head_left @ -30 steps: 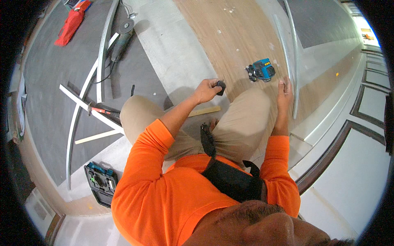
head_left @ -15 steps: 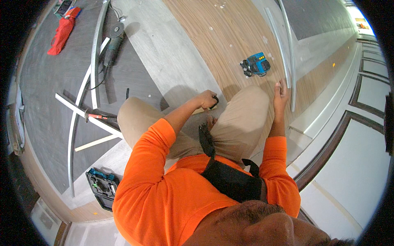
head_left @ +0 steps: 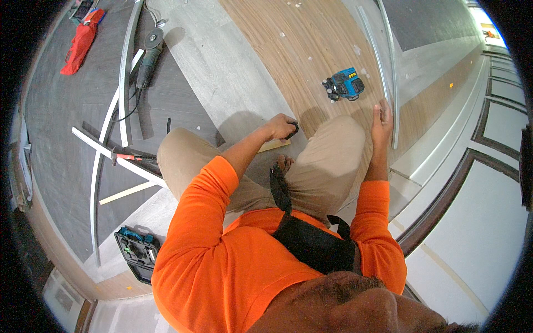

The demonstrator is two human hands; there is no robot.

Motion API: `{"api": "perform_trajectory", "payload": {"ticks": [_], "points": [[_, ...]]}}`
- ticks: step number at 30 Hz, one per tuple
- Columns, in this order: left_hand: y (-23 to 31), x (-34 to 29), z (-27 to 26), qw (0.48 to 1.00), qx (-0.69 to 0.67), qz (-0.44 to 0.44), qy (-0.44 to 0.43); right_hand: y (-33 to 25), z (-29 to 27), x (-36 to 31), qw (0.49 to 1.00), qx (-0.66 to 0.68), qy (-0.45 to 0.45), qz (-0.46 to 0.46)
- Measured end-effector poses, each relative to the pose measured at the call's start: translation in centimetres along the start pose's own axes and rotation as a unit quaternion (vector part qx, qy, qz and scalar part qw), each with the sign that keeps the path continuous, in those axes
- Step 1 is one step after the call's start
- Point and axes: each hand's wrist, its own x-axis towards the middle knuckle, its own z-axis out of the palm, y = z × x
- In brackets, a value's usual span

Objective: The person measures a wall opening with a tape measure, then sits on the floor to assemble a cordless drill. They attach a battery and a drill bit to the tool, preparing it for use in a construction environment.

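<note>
My left hand [head_left: 279,127] is closed around a small black rounded object [head_left: 292,131], between my knees and just above the floor. Which tool it is I cannot make out. Below that hand lies a short pale yellow strip [head_left: 275,145], partly hidden by my wrist. My right hand [head_left: 382,117] is raised beyond my right knee, fingers pointing up and the thumb apart, slightly smeared. Beside it run long thin metal profiles [head_left: 395,105]; whether the fingers touch them I cannot tell. A blue and black laser level [head_left: 345,84] stands on the wood-look floor ahead.
To the left lie an angle grinder [head_left: 150,55] with its cord, crossed metal profiles [head_left: 125,83], a red-handled tool [head_left: 129,157] and a pale strip [head_left: 127,192]. A red bag [head_left: 80,47] is at far left. An opened tool case [head_left: 137,252] sits behind my left side. Panelled wall [head_left: 472,222] at right.
My left hand has risen slightly away from me with the black object, showing more of the pale strip. My right hand has shifted a little, with its fingers straighter.
</note>
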Motion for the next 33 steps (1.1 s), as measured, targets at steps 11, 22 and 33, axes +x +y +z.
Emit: {"api": "perform_trajectory", "payload": {"ticks": [11, 22, 33], "points": [[0.3, -0.5, 0.3, 0.991, -0.132, 0.027, 0.000, -1.0, 1.4, 0.4, 1.000, -0.012, -0.007, 0.011], [1.2, -0.5, -0.3, 0.981, -0.180, 0.060, 0.031, -0.8, 2.3, -0.3, 1.000, 0.017, -0.003, -0.012], [2.4, -3.1, 0.5, 0.978, -0.144, 0.016, 0.151, -1.1, 2.6, 2.7, 0.980, -0.189, -0.046, -0.049]]}}
